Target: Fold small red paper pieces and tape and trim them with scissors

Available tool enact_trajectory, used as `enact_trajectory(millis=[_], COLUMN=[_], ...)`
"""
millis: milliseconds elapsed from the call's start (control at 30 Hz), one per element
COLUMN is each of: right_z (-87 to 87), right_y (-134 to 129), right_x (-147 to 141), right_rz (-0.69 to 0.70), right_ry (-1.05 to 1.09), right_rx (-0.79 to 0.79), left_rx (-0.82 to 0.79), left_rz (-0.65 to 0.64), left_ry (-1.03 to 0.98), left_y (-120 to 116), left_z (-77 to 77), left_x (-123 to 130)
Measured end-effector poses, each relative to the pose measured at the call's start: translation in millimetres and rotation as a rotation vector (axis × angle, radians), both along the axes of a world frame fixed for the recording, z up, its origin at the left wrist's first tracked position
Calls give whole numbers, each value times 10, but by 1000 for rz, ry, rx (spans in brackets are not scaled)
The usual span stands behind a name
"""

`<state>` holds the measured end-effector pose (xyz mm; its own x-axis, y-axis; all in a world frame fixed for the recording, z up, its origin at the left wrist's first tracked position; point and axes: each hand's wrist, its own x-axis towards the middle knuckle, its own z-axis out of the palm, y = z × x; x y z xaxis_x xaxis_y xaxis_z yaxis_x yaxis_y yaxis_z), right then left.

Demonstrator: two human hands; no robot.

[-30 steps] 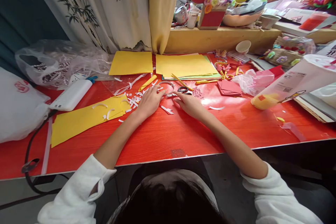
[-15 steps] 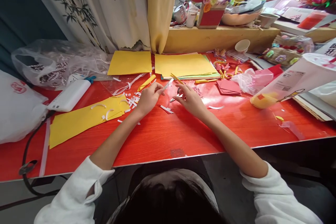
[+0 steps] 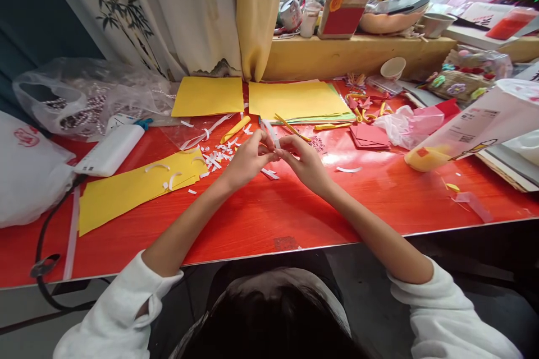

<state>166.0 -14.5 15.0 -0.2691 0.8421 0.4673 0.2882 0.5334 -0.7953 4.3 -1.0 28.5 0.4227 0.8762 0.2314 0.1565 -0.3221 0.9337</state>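
My left hand (image 3: 248,161) and my right hand (image 3: 304,162) meet at the fingertips above the red table (image 3: 252,224). Between them a white strip (image 3: 270,132) stands up at a slant, pinched by both hands. A thin yellow strip (image 3: 292,128) shows just beyond my right hand's fingers; whether it is held is not clear. White paper scraps (image 3: 215,158) lie left of my left hand, beside a rolled yellow piece (image 3: 235,129). Beneath the hands, another white scrap (image 3: 270,174) rests on the table.
Yellow sheets (image 3: 141,193) lie at the left, with more yellow sheets (image 3: 297,100) at the back. A white power bank (image 3: 112,151) is at the left. Red paper squares (image 3: 369,137) and a tilted cup (image 3: 467,126) are at the right.
My hands have come together at the fingertips. The white strip now points up and away between them, and my right hand's fingers have closed in.
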Motion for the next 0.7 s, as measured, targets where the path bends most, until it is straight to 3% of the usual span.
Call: enact_trajectory(millis=[67,133,233,367,700], right_z=[37,85,133,121,129], right_y=[-7,-21,-36,-39,-49], right_x=[15,40,75,80,67], right_rz=[-80,-139,-156,-130,-121], right_ry=[-47,-94,-184,-294,-234], right_rx=[49,99,205,341,241], left_rx=[46,137,370,655,769], left_rz=[23,124,245,178,239], left_ry=[33,64,110,242,323], left_y=[-19,-36,-54,-52,-40], left_z=[19,47,91,109,45], left_x=[15,14,-11,-39,-38])
